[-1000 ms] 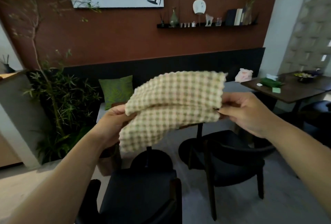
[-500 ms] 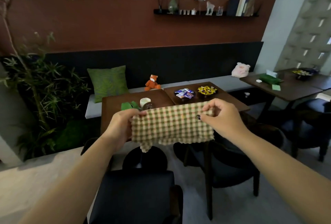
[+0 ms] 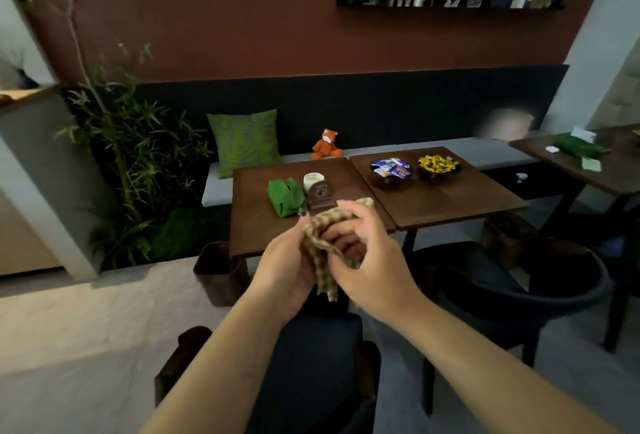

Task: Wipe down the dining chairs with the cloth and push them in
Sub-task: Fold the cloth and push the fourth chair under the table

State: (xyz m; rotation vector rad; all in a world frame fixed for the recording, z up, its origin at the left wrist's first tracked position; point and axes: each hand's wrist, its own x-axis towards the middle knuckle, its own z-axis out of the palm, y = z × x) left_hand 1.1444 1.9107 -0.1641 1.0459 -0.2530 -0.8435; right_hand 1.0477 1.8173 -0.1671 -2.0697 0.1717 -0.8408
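A checked beige-and-green cloth point(image 3: 323, 250) is bunched up between my two hands at chest height, in front of the brown dining table point(image 3: 450, 201). My left hand point(image 3: 284, 270) grips its left side and my right hand point(image 3: 367, 260) curls round the right side, so much of the cloth is hidden. Below my forearms stands a dark chair point(image 3: 311, 364) with a black seat, pulled out from the table. A second dark chair point(image 3: 512, 288) stands to the right, also away from the table.
The table holds a green pouch point(image 3: 285, 196), a small sign, a cup and two snack bowls point(image 3: 391, 172). A bench with a green cushion point(image 3: 242, 142) and fox toy point(image 3: 327, 146) runs behind. A brown bin point(image 3: 218, 274) stands left; another table point(image 3: 595, 163) at right.
The cloth was held spread wide and high; my hands have come down and together, gathering it into a bunch. The view has tilted down toward the table and chairs.
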